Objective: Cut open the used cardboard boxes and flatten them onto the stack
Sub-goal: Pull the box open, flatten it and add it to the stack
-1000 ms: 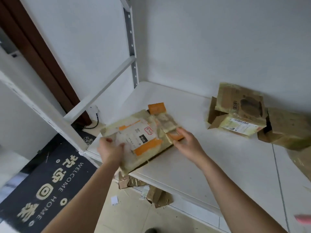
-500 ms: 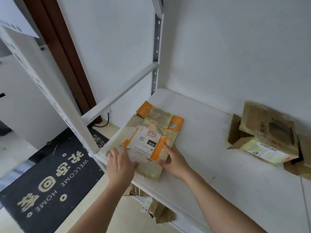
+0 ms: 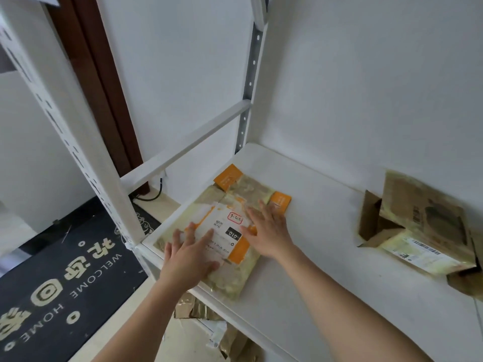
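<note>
hands flat, fingers straight: left hand (image 3: 187, 259) and right hand (image 3: 269, 232) press the flattened taped box (image 3: 230, 226) at the white shelf's (image 3: 300, 270) front-left corner; better to press evenly over the creases, keep the near edge off the lip.

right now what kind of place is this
Probably a home entryway or storage corner: a WELCOME HOME doormat lies by a brown door frame, beside a white metal shelf holding flattened cardboard.

Tan flattened box (image 3: 236, 279) with orange patches, white shelf (image 3: 326, 257), black doormat (image 3: 65, 270)
</note>
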Demonstrator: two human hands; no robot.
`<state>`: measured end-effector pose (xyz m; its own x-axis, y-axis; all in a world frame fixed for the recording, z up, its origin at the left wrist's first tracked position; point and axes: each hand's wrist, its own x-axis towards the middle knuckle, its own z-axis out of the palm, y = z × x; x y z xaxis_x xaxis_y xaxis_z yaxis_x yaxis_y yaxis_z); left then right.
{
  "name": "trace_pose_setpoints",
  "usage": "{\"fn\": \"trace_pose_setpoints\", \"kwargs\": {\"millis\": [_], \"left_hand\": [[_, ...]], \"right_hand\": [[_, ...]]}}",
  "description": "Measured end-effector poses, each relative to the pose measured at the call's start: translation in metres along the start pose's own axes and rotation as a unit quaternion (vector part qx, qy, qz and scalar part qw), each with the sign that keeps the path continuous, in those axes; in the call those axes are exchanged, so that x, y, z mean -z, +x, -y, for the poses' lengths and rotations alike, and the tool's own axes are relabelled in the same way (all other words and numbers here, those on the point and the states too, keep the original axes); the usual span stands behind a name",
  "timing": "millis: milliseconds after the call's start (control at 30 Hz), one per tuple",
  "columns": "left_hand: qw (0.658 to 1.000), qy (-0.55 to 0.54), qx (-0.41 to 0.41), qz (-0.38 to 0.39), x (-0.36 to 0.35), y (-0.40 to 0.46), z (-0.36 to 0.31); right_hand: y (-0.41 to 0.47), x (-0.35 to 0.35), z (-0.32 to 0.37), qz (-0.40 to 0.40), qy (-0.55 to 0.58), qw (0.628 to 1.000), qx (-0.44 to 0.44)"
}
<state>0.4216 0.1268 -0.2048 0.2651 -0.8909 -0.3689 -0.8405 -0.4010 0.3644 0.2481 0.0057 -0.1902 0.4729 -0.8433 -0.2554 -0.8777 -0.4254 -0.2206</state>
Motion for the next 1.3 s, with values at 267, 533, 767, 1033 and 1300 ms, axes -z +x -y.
{"fn": "trace_pose_setpoints", "kwargs": {"millis": [267, 533, 767, 1033, 1300], "left_hand": [[0.998, -0.034, 0.006, -0.049, -0.006, 0.0, 0.004], [0.996, 0.063, 0.055, -0.01, 0.018, -0.017, -0.032], [0.989, 0.125, 0.009, -0.08, 0.05, -0.024, -0.09], [0.975, 0.082, -0.18, -0.1, 0.027, -0.023, -0.233], [0.96, 0.043, -0.255, -0.108, -0.011, 0.0, -0.322]], "right_hand": [[0.016, -0.041, -0.005, -0.088, -0.042, 0.995, -0.001], [-0.003, 0.013, 0.012, 0.052, -0.098, 0.994, 0.01], [-0.091, 0.061, -0.053, -0.079, -0.049, 0.996, -0.009], [-0.178, 0.095, -0.166, -0.215, -0.097, 0.957, -0.169], [-0.214, 0.1, -0.254, -0.222, -0.04, 0.924, -0.308]]}}
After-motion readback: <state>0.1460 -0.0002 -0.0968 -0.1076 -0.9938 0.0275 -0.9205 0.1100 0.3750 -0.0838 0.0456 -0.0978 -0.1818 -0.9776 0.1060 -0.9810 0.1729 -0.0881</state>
